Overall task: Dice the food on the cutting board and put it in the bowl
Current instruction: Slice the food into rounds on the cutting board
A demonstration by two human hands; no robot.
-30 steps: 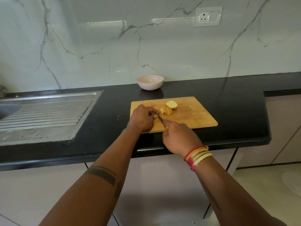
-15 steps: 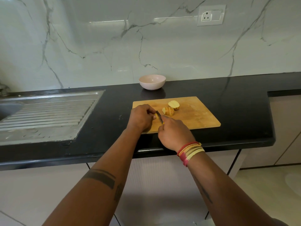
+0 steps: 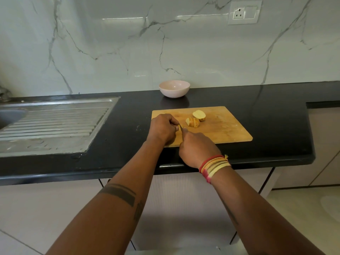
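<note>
Nearest, two bare forearms reach over the rounded edge of the glossy black stone counter (image 3: pixel 276 126); the left one bears dark band tattoos, and the right wrist wears a bundle of red, orange and yellow threads (image 3: pixel 214 165). The right hand (image 3: pixel 197 147) is closed round the handle of a small knife with a thin grey blade (image 3: pixel 181 127), of which only a short sliver shows between the two hands. The left hand (image 3: pixel 161 128) lies with its fingers curled at the near left part of the rectangular, round-cornered wooden cutting board (image 3: pixel 220 129); what they press or hold I cannot tell, since the knuckles hide it. Just past the hands, on the board's scuffed, pale-flecked grain, sit two pieces of potato: one sliced potato half with tan skin and fanned cuts (image 3: pixel 192 122), and touching it behind, one whole half lying cut face up, pale and smooth (image 3: pixel 199 115). Off to the left lies one ribbed steel draining board (image 3: pixel 55 122). Further back, apart from the board, stands one round, matte pale pink bowl (image 3: pixel 174 88) against the white, grey-veined marble wall (image 3: pixel 110 52), which carries one white socket plate (image 3: pixel 244 12).
</note>
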